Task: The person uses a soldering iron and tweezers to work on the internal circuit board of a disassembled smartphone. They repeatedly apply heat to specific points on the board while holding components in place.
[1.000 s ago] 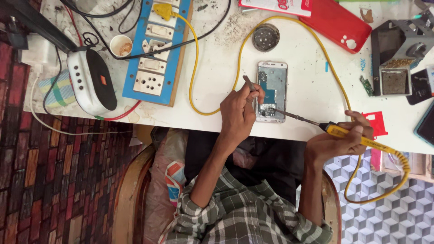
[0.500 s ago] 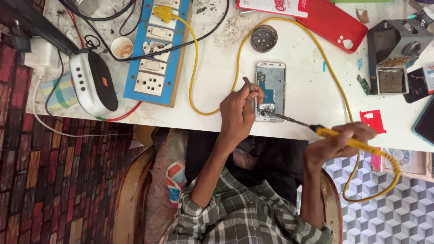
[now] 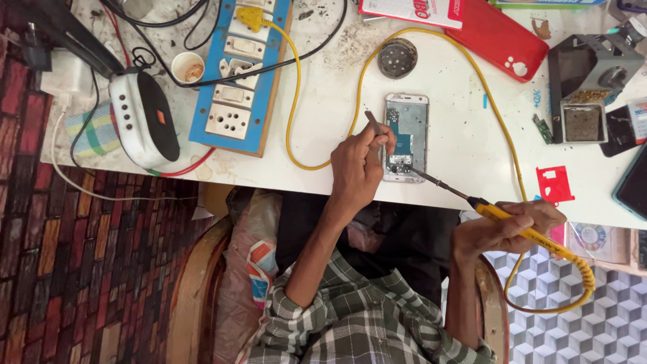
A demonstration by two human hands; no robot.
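Soldering the opened phone [image 3: 406,137], your right hand [image 3: 502,229] grips the yellow iron [image 3: 519,226] closed, left hand [image 3: 357,168] pinching tweezers [image 3: 375,123]; keep the tip steady

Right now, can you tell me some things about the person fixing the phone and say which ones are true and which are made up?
1. The right hand holds a yellow soldering iron. True.
2. The left hand holds a pair of scissors. False: its grip is on thin tweezers.
3. The opened phone lies on the white table. True.
4. The iron's tip points at the red phone case. False: it reaches the lower end of the opened phone.
5. The iron's yellow cable runs to the blue socket board. True.
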